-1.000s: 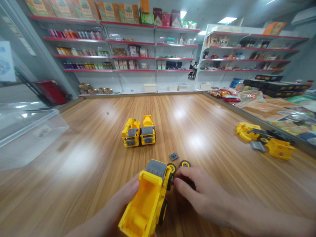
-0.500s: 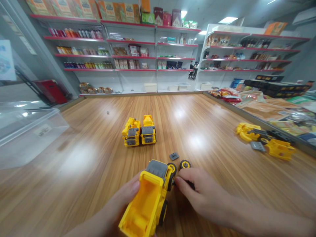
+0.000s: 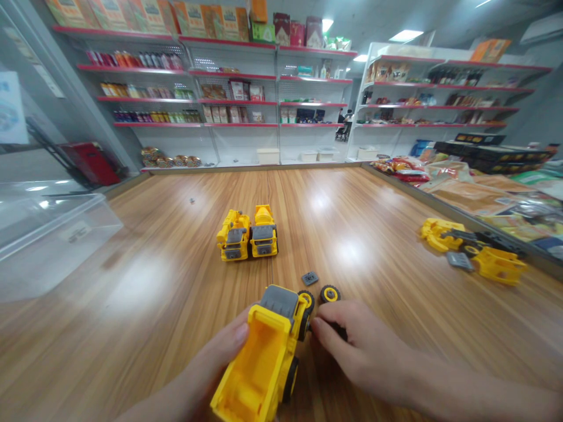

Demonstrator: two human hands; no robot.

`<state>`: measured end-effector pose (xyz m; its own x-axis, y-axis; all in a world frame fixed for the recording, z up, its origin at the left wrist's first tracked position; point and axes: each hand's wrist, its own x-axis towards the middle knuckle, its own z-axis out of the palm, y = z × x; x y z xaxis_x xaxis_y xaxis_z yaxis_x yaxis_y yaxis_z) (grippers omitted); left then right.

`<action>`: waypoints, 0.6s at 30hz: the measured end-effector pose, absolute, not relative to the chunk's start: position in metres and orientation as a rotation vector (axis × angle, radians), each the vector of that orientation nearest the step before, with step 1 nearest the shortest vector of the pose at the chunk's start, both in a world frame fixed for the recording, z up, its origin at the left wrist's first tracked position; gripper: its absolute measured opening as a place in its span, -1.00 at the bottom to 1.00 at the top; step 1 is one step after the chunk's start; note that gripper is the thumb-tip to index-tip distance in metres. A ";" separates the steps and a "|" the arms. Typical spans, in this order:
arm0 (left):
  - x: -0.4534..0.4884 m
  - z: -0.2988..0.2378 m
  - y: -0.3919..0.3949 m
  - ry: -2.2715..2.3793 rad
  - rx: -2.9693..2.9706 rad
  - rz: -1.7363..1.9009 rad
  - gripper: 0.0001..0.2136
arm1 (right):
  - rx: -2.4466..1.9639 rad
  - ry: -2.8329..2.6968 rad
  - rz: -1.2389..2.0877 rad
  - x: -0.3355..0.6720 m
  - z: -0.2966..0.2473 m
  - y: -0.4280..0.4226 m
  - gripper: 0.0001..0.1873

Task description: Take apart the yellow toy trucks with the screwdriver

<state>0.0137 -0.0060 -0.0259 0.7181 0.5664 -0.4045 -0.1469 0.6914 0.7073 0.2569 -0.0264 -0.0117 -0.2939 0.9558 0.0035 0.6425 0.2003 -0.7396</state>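
A yellow toy dump truck (image 3: 259, 357) with a grey cab roof and black wheels is in my left hand (image 3: 229, 343), whose thumb lies along the side of the bed. My right hand (image 3: 347, 334) is closed in a pinch beside the truck's front wheel (image 3: 305, 315). Between its fingertips is something small that I cannot make out, and a dark shape shows under the fingers. Just beyond that hand are a loose wheel (image 3: 329, 294) with a yellow rim and a small grey plate (image 3: 310, 278). Another wheel (image 3: 307, 299) shows right by the truck's front.
Two assembled yellow toy trucks (image 3: 248, 234) stand mid-table. Yellow and grey toy parts (image 3: 497, 264) lie at the right edge, near packaged goods (image 3: 461, 181). A clear plastic bin (image 3: 57, 240) is at the left. Stocked shelves (image 3: 233, 102) line the back.
Almost nothing differs. My right fingertips have shifted very slightly by the front wheel; the truck stays in my left hand.
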 end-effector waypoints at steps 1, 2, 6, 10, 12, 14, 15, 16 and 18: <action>0.014 -0.025 -0.006 0.659 0.699 0.439 -0.45 | -1.480 -2.006 0.882 0.257 -0.012 -0.027 -0.72; 0.014 -0.025 -0.006 0.660 0.695 0.444 -0.45 | -1.476 -1.998 0.882 0.257 -0.012 -0.027 -0.77; 0.015 -0.026 -0.007 0.662 0.685 0.453 -0.43 | -1.448 -1.960 0.885 0.256 -0.012 -0.028 -0.94; 0.013 -0.026 -0.007 0.655 0.670 0.422 -0.41 | -1.427 -1.832 0.978 0.255 -0.014 -0.029 -0.74; 0.013 -0.025 -0.006 0.647 0.675 0.406 -0.41 | -1.408 -1.802 1.052 0.255 -0.014 -0.029 -0.65; 0.012 -0.024 -0.006 0.642 0.687 0.405 -0.42 | -1.420 -1.810 1.070 0.255 -0.015 -0.028 -0.65; 0.012 -0.024 -0.005 0.640 0.692 0.408 -0.42 | -1.442 -1.820 1.053 0.255 -0.015 -0.027 -0.66; 0.012 -0.024 -0.005 0.635 0.697 0.412 -0.42 | -1.463 -1.831 1.031 0.256 -0.015 -0.026 -0.68; 0.012 -0.023 -0.005 0.631 0.701 0.411 -0.42 | -1.475 -1.844 1.015 0.256 -0.016 -0.025 -0.72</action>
